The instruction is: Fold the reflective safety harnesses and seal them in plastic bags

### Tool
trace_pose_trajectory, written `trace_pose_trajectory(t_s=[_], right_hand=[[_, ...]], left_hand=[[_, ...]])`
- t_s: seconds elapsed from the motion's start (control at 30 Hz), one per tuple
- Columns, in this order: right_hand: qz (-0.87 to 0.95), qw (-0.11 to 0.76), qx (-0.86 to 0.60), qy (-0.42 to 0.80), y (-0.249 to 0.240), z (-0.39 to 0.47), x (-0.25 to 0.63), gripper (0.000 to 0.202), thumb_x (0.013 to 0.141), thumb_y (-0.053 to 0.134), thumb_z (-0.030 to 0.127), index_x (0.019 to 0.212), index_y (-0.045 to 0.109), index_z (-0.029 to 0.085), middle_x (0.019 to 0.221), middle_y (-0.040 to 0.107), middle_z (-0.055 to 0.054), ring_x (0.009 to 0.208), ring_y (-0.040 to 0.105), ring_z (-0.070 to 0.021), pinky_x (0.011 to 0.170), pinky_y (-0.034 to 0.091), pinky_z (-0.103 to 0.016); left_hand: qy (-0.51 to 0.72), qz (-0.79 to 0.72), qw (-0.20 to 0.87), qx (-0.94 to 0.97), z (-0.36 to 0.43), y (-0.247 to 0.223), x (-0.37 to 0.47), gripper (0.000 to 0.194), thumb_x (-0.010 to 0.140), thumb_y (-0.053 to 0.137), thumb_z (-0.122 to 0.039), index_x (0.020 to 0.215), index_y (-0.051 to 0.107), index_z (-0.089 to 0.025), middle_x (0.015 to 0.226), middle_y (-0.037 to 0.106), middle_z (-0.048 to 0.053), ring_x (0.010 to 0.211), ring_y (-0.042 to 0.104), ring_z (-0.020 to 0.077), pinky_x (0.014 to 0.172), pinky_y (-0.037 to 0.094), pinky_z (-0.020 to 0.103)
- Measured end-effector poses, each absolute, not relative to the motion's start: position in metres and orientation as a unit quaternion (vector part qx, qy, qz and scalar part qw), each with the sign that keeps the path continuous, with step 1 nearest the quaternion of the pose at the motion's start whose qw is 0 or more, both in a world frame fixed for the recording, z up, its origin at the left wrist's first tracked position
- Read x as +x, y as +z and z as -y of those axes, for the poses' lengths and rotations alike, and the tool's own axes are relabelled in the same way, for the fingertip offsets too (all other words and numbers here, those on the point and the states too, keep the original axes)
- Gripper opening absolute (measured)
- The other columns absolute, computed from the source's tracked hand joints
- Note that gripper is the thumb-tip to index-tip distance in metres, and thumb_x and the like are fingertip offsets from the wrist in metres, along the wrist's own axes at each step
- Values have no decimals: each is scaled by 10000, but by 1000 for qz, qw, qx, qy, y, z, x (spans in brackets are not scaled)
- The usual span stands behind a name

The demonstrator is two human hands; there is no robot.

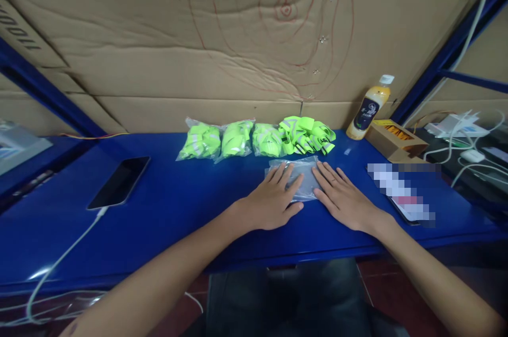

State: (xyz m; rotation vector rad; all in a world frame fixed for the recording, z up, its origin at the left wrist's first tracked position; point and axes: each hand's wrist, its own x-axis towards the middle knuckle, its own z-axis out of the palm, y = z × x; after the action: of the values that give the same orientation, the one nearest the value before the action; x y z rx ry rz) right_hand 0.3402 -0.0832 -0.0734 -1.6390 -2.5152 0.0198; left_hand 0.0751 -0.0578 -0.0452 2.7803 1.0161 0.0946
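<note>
A clear plastic bag [305, 181] lies flat on the blue table [174, 194]. My left hand [273, 197] rests palm down with fingers spread over the bag's left part. Over its right edge lies my right hand [343, 197], also palm down with its fingers apart. Behind the hands stand three bagged bright green bundles [201, 141] in a row. To their right sit loose bright green strips [305, 135] with grey bands, outside any bag that I can make out.
A black phone [119, 182] with a white cable lies at the left. At the back right are a bottle [369, 109] and an open cardboard box [397, 141]. A blurred-out flat item [402, 197] lies right. Cardboard [151, 62] lines the back.
</note>
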Motion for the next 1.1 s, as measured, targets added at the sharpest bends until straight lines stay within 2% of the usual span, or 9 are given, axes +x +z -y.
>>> trace_pose_trajectory(t_s=[0.1,0.23,0.33,0.47,0.63,0.73,0.83,0.93,1.1], right_hand=[[833,65,-549,26,-63,81,337,746,1129,239,609,1741,294,186,1807,238,-129,1703,165,-309,1385,212,-598],[820,108,-562,10,-40,83,330,762,1134,236,605,1725,326,133,1808,244,-158,1708,154,-341,1383,208,-619],[825,179,-536,-29,-17,76,319,728,1141,259,570,1686,393,106,1767,350,-208,1688,257,-361,1359,281,-623],[846,225,-478,-73,6,48,289,647,1139,342,512,1562,544,66,1653,492,-276,1594,427,-413,1296,377,-648],[876,240,-406,-103,-2,14,254,428,1114,385,266,1341,706,96,1476,650,-240,1451,549,-392,1218,456,-632],[871,276,-391,-113,-17,6,252,364,1085,435,217,1277,724,106,1428,667,-220,1375,581,-383,1161,500,-598],[859,335,-369,-116,-27,2,260,348,1074,449,203,1289,708,112,1421,663,-213,1353,587,-363,1159,503,-580],[823,419,-369,-103,-28,-2,267,369,1084,457,251,1377,659,152,1431,654,-201,1366,593,-341,1178,495,-574],[753,503,-424,8,-20,-1,265,469,1086,492,482,1458,574,210,1400,680,-177,1257,678,-318,1106,556,-544]], left_hand=[[112,-325,87,935,46,-36,70,697,1113,437,-579,1649,433,-133,1743,368,244,1650,319,411,1309,344,614],[303,-379,-7,875,17,-26,57,467,1136,400,-403,1388,655,-103,1379,710,193,1359,620,330,1209,478,525],[338,-463,-94,814,-7,-28,45,466,1067,526,-320,1445,620,-64,1417,664,238,1403,556,403,1215,449,581],[243,-480,-129,833,-29,-36,36,707,992,657,-288,1650,458,-127,1696,406,258,1622,277,509,1298,287,677],[148,-458,-125,868,-44,-36,37,739,942,732,-282,1630,497,-149,1626,505,262,1569,419,472,1309,290,655],[196,-455,-115,861,-51,-38,35,594,958,627,-164,1549,579,-132,1540,600,245,1518,508,400,1306,342,596],[326,-451,-36,830,-59,-39,28,525,972,553,-136,1493,616,-138,1482,668,204,1435,597,357,1257,432,560],[503,-437,83,741,-63,-30,20,446,994,605,-283,1415,653,-145,1391,732,176,1352,658,347,1212,483,551],[642,-309,420,562,-39,0,19,399,961,642,-503,1196,697,-186,1313,757,145,1226,724,323,1012,629,503]])
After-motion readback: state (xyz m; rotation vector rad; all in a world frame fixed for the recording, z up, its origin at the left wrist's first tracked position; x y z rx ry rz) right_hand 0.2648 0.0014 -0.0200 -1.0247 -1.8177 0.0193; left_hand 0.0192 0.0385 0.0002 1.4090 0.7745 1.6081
